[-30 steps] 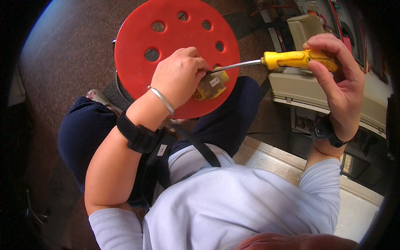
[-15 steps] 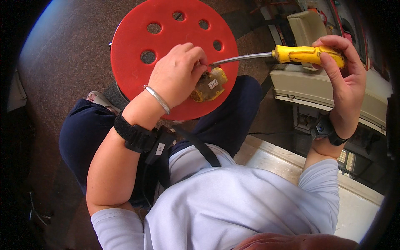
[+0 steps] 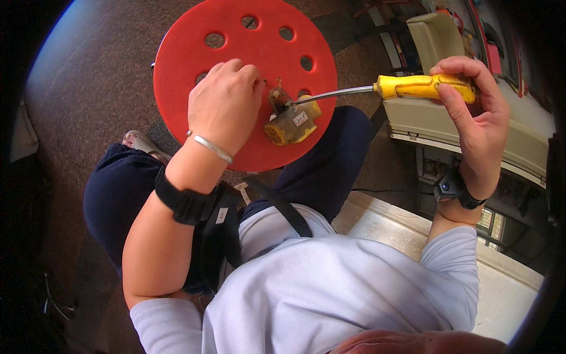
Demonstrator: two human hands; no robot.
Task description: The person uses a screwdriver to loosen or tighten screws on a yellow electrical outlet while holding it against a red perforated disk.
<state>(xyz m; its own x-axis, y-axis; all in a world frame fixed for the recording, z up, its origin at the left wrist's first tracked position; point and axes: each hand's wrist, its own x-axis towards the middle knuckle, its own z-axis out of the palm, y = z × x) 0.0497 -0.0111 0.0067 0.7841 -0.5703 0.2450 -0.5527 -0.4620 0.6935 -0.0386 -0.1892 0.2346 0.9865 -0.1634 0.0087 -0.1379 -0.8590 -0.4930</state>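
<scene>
My right hand (image 3: 480, 118) grips the yellow handle of a screwdriver (image 3: 407, 87) between thumb and fingers. The long metal shaft runs left, its tip meeting the top of a small grey-brown part with yellow ends (image 3: 290, 125). This part has a white label and lies on a red round stool seat (image 3: 177, 71). Just left of it is my left hand (image 3: 227, 103), back up, its thumb and fingers pinched together; whatever sits between them is too small or hidden to name. A dark rounded piece rises from the part's upper side, beside the fingertips.
Round holes ring the stool seat. My knees in dark trousers flank its near side. On the right stand a beige cabinet-like unit (image 3: 471, 133) and a beige chair-like object (image 3: 436, 44). A pale ledge (image 3: 377, 221) lies lower right; brown speckled floor (image 3: 106, 71) spreads left.
My left hand has drawn left, away from the part, uncovering its upper side. The screwdriver and my right hand have shifted slightly left, with the tip now a little lower on the part.
</scene>
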